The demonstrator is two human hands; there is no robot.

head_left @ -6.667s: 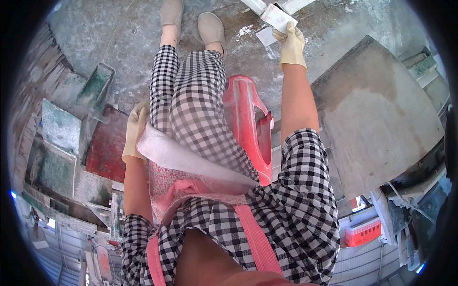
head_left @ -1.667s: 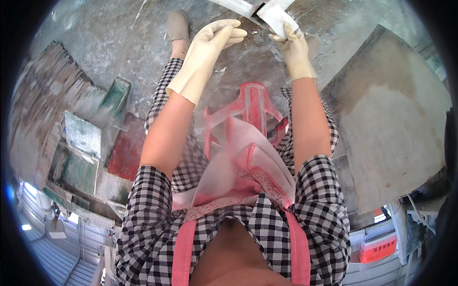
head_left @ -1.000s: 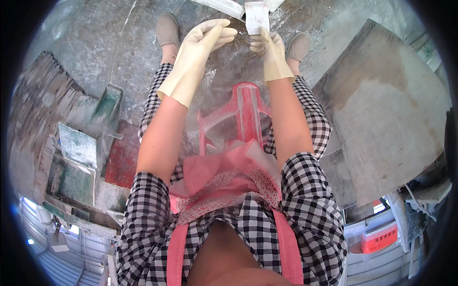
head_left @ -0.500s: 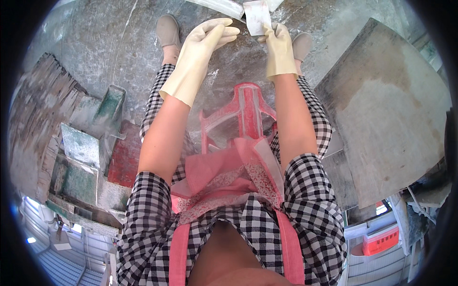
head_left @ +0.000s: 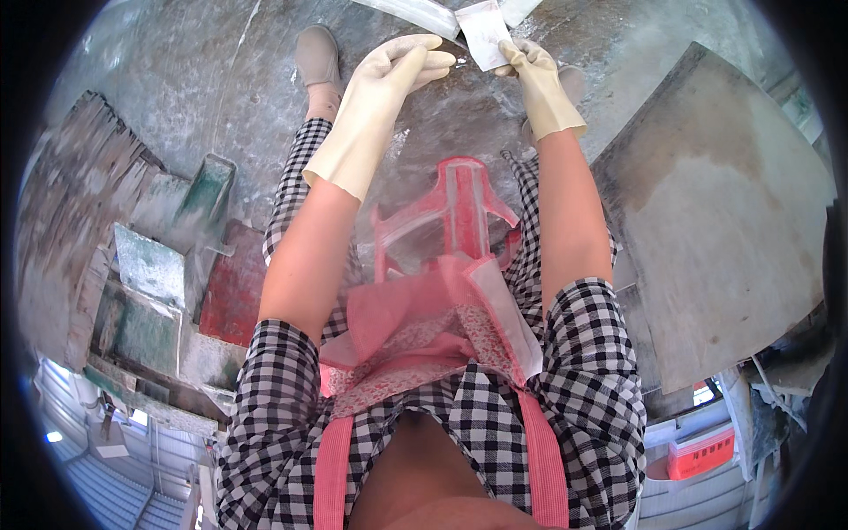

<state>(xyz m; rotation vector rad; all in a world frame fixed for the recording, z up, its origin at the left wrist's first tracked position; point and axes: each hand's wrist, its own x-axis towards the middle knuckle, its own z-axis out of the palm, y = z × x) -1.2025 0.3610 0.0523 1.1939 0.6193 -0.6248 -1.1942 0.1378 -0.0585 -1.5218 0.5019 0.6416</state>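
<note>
Both my hands wear cream rubber gloves and reach out over the dusty floor. My right hand [head_left: 532, 69] is closed on the lower edge of a flat, white, rectangular piece [head_left: 483, 37], its thumb pressed on the face. What the piece is made of, I cannot make out. To its left, my left hand [head_left: 402, 66] holds nothing that shows; its fingers are stretched toward the white piece, a small gap apart from it. Long white bars [head_left: 424, 15] lie on the floor at the top edge, just beyond the white piece.
A red plastic stool or frame [head_left: 464, 208] stands between my legs. At right leans a large grey-brown board [head_left: 720, 212]. On the left are a weathered wooden board [head_left: 75, 194], green-and-white panels [head_left: 150, 265] and a red panel [head_left: 234, 287]. A red box [head_left: 700, 453] shows at lower right.
My right hand has shifted right, and the white piece has tilted. My left hand has moved slightly right. My right leg has moved, with the shoe now partly behind the right glove.
</note>
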